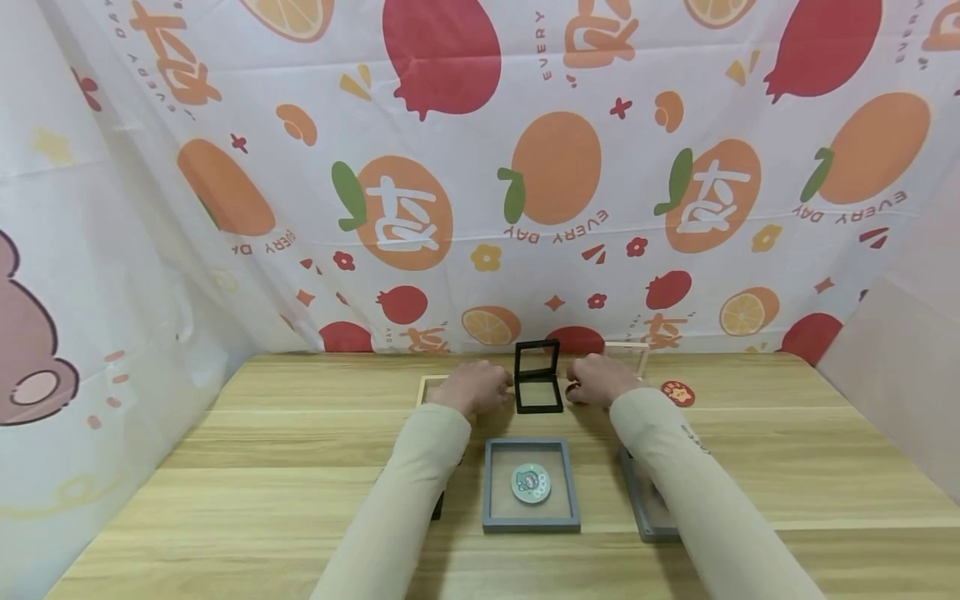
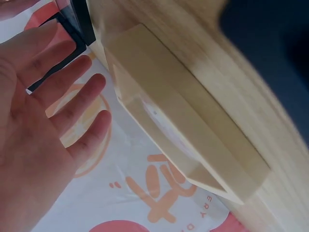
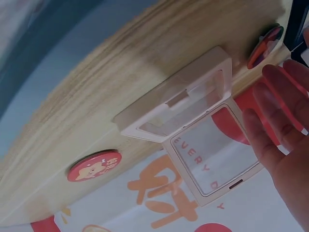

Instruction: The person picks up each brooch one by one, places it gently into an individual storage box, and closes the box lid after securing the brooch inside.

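A small black hinged frame (image 1: 540, 409) stands opened at the back of the table, lid raised, between the two hands. My left hand (image 1: 480, 388) is at its left side; in the left wrist view its fingers are spread and relaxed, the thumb close to the black frame's edge (image 2: 83, 21). On the other side is my right hand (image 1: 600, 380), fingers loosely extended in the right wrist view. Whether either hand touches the frame I cannot tell. A round badge (image 3: 265, 47) lies beside the black frame, near the right fingertips.
A light wooden-coloured frame (image 2: 193, 130) stands left; a cream hinged frame (image 3: 176, 92) is open at right. Beyond it lies a red badge (image 1: 678, 393). A grey frame (image 1: 531, 527) holding a teal badge (image 1: 531, 483) lies in front. The right arm partly covers another grey frame (image 1: 656, 533).
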Available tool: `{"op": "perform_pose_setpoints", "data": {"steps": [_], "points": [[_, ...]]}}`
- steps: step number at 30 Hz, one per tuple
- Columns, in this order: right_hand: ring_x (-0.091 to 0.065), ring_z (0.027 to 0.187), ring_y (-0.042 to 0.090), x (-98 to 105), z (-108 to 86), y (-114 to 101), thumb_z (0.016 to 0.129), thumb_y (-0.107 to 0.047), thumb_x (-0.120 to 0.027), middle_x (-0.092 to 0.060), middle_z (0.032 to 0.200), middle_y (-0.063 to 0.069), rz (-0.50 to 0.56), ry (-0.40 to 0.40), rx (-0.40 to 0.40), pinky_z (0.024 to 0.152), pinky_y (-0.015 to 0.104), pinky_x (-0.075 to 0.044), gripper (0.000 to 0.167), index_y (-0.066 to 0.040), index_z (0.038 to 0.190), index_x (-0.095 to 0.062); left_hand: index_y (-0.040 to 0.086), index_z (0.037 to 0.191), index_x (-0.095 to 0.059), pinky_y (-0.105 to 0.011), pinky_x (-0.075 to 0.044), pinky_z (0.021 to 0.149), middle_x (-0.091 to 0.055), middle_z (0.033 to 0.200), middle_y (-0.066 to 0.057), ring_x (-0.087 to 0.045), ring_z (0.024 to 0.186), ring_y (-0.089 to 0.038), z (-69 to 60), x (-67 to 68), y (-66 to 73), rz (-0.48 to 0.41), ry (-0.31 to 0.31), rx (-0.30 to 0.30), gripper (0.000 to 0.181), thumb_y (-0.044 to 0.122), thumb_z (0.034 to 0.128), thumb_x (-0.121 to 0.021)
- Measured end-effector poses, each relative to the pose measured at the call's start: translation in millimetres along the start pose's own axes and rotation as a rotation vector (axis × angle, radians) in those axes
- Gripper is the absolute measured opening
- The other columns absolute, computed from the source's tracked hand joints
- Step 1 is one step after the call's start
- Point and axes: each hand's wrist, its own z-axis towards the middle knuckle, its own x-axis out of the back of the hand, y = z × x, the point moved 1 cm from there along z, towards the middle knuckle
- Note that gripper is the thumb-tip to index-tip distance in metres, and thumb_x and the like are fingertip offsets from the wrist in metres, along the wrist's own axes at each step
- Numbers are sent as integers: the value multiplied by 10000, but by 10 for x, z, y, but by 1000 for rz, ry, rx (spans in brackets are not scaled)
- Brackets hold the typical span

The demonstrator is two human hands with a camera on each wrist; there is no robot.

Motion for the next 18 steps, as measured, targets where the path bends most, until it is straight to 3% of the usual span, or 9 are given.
{"op": "perform_pose_setpoints", "data": {"steps": [3, 8, 14, 18], "points": [[-567, 728, 165, -19, -19, 6, 916, -108, -721, -684, 870, 57, 2, -2, 2, 689, 360, -501, 114, -28, 998, -730, 107, 1206, -747, -399, -523, 924, -721, 1183, -44, -669, 1061, -211, 1, 2, 16, 13, -10, 2, 242, 187, 986, -684], [-588, 760, 164, -40, -24, 16, 925, -113, -731, -695, 895, 55, -15, -5, -25, 725, 377, -517, 114, -41, 1012, -740, 109, 1117, -766, -377, -528, 869, -734, 1082, -39, -665, 965, -191, 33, -12, 65, 30, -12, -17, 164, 154, 985, -679], [-620, 806, 180, -36, -9, 12, 929, -108, -729, -705, 937, 80, -13, -4, -2, 748, 377, -528, 142, -22, 1041, -740, 153, 1023, -741, -352, -497, 789, -701, 1052, -23, -557, 845, -157, 60, -67, 118, 13, -108, 38, 107, 98, 979, -660], [-597, 771, 172, -17, -15, 27, 927, -96, -724, -694, 896, 69, -14, 5, 12, 724, 361, -513, 119, -15, 1012, -737, 166, 961, -735, -344, -474, 739, -683, 984, -13, -522, 798, -166, 66, -75, 147, 34, -119, 45, 140, 65, 979, -640]]}}
